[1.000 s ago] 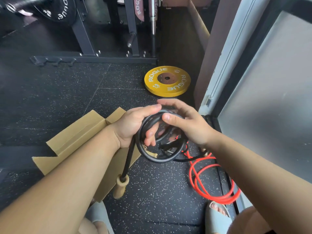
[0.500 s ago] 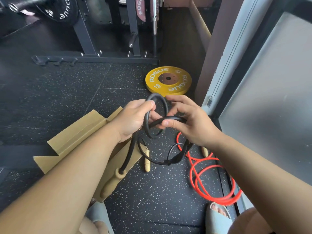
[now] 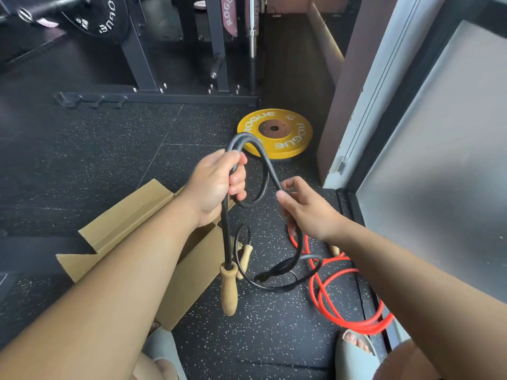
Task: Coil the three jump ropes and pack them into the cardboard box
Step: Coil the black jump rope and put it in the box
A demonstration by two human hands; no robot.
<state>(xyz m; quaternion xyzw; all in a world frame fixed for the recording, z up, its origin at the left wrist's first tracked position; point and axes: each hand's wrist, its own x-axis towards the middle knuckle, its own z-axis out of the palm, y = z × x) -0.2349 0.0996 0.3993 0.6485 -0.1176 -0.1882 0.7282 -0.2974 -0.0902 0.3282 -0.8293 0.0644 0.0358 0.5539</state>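
The black jump rope [image 3: 242,136] is gripped in the left hand [image 3: 216,185] at centre frame, with one loop rising above the fist. It is pinched just to the right by the right hand [image 3: 304,212], and the hands are held apart. Its wooden handle [image 3: 229,289] dangles below. The slack trails to the floor over the red jump rope [image 3: 365,326] at lower right, so a snag or tangle may be caused as more is drawn up. The stiff loop could spring open if the grip is eased. The cardboard box [image 3: 131,223] lies open at left.
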